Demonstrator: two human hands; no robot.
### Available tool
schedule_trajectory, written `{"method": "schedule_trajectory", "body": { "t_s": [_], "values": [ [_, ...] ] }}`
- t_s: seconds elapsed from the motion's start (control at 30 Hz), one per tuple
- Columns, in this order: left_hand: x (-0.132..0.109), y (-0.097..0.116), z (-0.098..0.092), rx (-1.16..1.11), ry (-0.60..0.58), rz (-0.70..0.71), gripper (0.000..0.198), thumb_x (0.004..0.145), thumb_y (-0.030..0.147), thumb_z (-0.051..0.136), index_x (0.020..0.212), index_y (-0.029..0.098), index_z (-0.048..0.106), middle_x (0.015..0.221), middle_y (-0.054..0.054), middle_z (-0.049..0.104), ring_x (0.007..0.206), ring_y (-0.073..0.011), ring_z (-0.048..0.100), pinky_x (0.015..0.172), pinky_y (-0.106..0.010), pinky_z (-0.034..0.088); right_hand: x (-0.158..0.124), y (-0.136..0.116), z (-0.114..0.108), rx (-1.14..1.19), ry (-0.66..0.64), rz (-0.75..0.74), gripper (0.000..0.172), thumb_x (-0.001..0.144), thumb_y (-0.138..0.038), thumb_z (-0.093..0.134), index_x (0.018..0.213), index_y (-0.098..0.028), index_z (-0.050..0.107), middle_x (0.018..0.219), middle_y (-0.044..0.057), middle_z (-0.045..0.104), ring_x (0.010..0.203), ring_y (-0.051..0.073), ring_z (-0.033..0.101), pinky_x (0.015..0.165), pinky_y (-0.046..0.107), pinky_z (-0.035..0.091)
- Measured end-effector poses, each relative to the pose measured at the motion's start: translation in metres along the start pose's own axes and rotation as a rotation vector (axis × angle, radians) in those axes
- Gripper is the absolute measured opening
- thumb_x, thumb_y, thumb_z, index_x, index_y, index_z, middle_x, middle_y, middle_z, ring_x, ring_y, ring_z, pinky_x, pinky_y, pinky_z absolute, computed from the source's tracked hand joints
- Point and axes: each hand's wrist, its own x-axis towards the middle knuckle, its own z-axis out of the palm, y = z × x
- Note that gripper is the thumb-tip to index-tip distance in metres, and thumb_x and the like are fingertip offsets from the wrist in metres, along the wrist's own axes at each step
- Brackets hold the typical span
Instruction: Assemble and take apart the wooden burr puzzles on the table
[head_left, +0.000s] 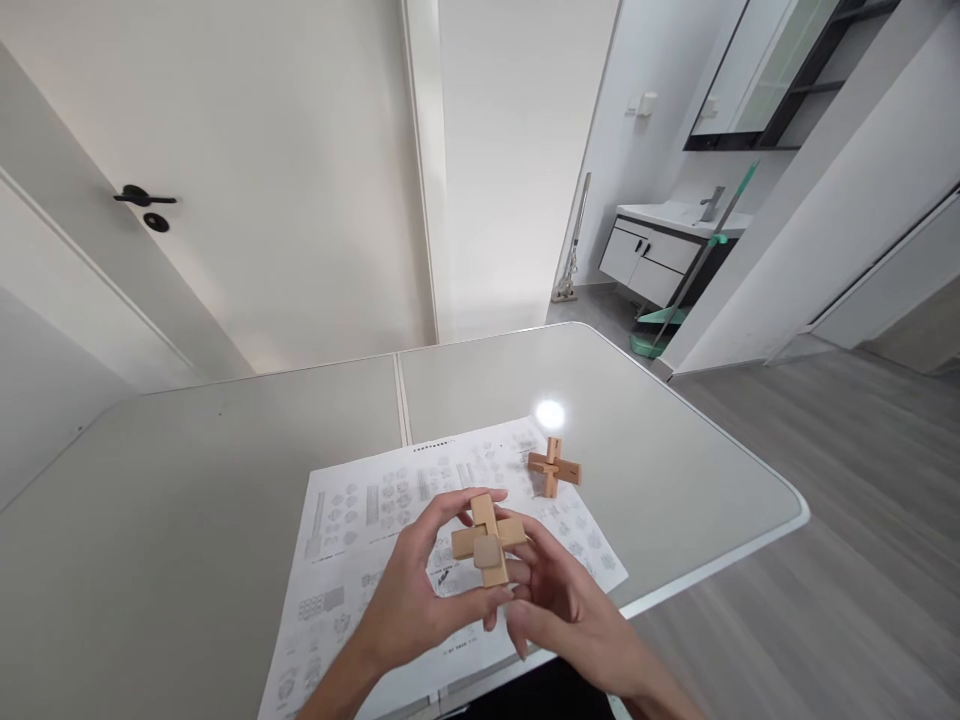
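A light wooden burr puzzle point(487, 552) of interlocking blocks is held up between both hands, above a printed sheet. My left hand point(421, 575) grips it from the left, thumb at its lower end and forefinger over its top. My right hand point(562, 605) closes round its right side, with fingers behind and below it; the thumb lies bent near the lower edge. Just beyond on the right, a darker wooden cross-shaped puzzle point(553, 467) rests at the sheet's right edge, touched by neither hand.
The large instruction sheet point(352, 590), covered in small diagrams, lies on the pale table point(187, 520). The table's right edge point(720, 560) drops to a grey floor. Behind stands a white door point(285, 180). A washbasin cabinet point(652, 250), broom and green dustpan point(649, 345) are at the back right.
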Motion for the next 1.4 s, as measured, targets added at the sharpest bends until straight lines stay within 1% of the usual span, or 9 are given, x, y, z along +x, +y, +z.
{"method": "schedule_trajectory", "body": {
  "t_s": [0.23,0.5,0.7,0.83,0.97,1.1,1.2,1.33,1.4],
  "values": [
    [0.007,-0.019,-0.010,-0.193,-0.096,-0.066,0.059,0.079,0.030,0.085,0.132,0.033,0.060,0.145,-0.009,0.059,0.123,-0.0323,0.061,0.104,-0.048,0.050,0.016,0.013,0.010,0.326,0.054,0.037,0.057,0.099,-0.065,0.051,0.140,-0.025,0.055,0.114,0.014,0.065,0.084,0.022,0.065,0.061,0.031,0.052],
    [0.010,-0.038,-0.027,-0.373,-0.046,-0.018,0.066,0.075,0.049,0.088,0.133,0.032,0.062,0.148,-0.011,0.058,0.129,-0.0351,0.057,0.107,-0.049,0.046,0.034,0.028,0.012,0.245,0.200,0.160,0.058,0.093,-0.067,0.060,0.129,-0.022,0.061,0.102,0.009,0.063,0.071,0.016,0.055,0.058,0.027,0.046],
    [0.009,-0.062,-0.040,-0.629,0.229,-0.099,0.060,0.087,0.063,0.071,0.132,0.025,0.066,0.149,-0.014,0.057,0.130,-0.0343,0.055,0.112,-0.051,0.039,0.040,0.044,0.003,-0.582,0.365,0.076,0.052,0.088,-0.045,0.072,0.133,-0.027,0.054,0.112,0.007,0.065,0.088,0.022,0.062,0.083,0.039,0.054],
    [0.008,-0.069,-0.045,-0.720,0.262,-0.112,0.057,0.091,0.064,0.064,0.130,0.023,0.069,0.146,-0.014,0.060,0.129,-0.0328,0.056,0.111,-0.049,0.040,0.048,0.061,-0.003,-1.051,0.319,-0.121,0.046,0.090,-0.033,0.069,0.133,-0.027,0.055,0.128,0.010,0.062,0.116,0.031,0.059,0.099,0.049,0.052],
    [0.006,-0.065,-0.043,-0.708,0.212,-0.125,0.053,0.095,0.061,0.060,0.133,0.023,0.067,0.148,-0.014,0.060,0.131,-0.0323,0.056,0.113,-0.050,0.039,0.049,0.069,-0.001,-1.180,0.249,-0.185,0.044,0.092,-0.030,0.067,0.134,-0.029,0.055,0.136,0.011,0.060,0.128,0.035,0.053,0.106,0.056,0.048],
    [0.004,-0.056,-0.039,-0.625,0.146,-0.102,0.050,0.096,0.056,0.061,0.135,0.025,0.065,0.151,-0.013,0.057,0.135,-0.0326,0.053,0.117,-0.053,0.035,0.042,0.049,0.011,-1.003,0.287,-0.119,0.041,0.095,-0.041,0.065,0.134,-0.030,0.056,0.143,0.011,0.055,0.132,0.034,0.050,0.108,0.054,0.046],
    [0.000,-0.048,-0.035,-0.576,0.102,-0.088,0.056,0.092,0.057,0.068,0.137,0.026,0.062,0.150,-0.014,0.057,0.130,-0.0337,0.057,0.108,-0.051,0.046,0.040,0.025,0.027,-0.671,0.258,0.041,0.035,0.102,-0.051,0.052,0.126,-0.028,0.061,0.117,0.009,0.067,0.107,0.028,0.062,0.095,0.044,0.053],
    [-0.012,-0.039,-0.031,-0.574,-0.004,-0.139,0.061,0.087,0.057,0.073,0.138,0.026,0.059,0.154,-0.017,0.052,0.075,-0.0183,0.069,0.062,-0.033,0.058,0.044,0.011,0.047,-0.200,0.068,0.154,0.043,0.103,-0.057,0.047,0.110,-0.022,0.070,0.093,0.007,0.068,0.084,0.021,0.060,0.084,0.036,0.052],
    [-0.019,-0.033,-0.029,-0.560,-0.015,-0.157,0.060,0.085,0.053,0.076,0.137,0.027,0.058,0.155,-0.017,0.051,0.064,-0.0131,0.065,0.056,-0.030,0.057,0.045,0.013,0.053,-0.090,0.038,0.164,0.042,0.100,-0.058,0.055,0.105,-0.019,0.070,0.086,0.005,0.065,0.076,0.018,0.057,0.075,0.032,0.050]
  ]
}}
